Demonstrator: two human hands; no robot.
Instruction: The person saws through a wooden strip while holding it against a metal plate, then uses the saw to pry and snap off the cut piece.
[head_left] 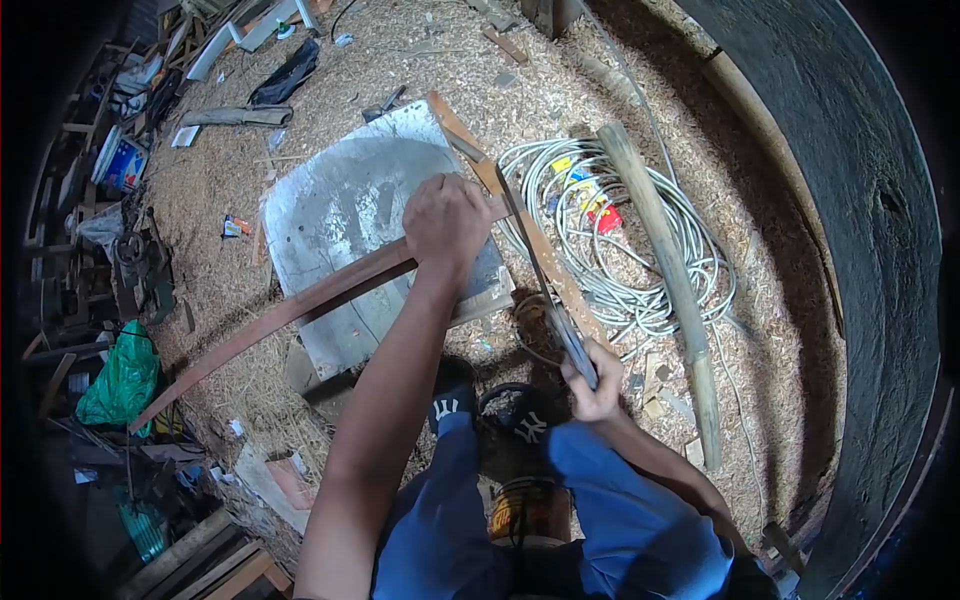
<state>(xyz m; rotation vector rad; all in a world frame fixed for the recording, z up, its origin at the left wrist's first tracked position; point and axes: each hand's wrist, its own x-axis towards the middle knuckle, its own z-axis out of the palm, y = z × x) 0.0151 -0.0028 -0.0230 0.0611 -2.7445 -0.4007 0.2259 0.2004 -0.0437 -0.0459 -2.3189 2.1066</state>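
- Spreading across the whole scene, a floor [400, 60] deep in sawdust and shavings meets a dark curved wall [850, 200] on the right.
- A scuffed grey metal sheet [340, 210] lies flat on the sawdust, left of centre.
- A coil of pale cable [620, 300] sits just right of the sheet, with a bamboo pole [665, 260] lying across it from far to near.
- A long, slightly bowed wooden strip [270, 320] runs from the near left up across the sheet toward the far right.
- The left hand [447, 222], fingers curled into a fist, bears down on the strip where it crosses the sheet's right half.
- The right hand [593, 390], nearer the person and right of the sheet, is closed around the near end of a long thin tool [545, 275], seemingly a saw; its blade reaches away toward the strip's far end.
- Dark shoes [452, 385] and blue trousers show between the two arms, at the sheet's near edge.
- A green bag [122, 380] lies among the clutter at the far left.
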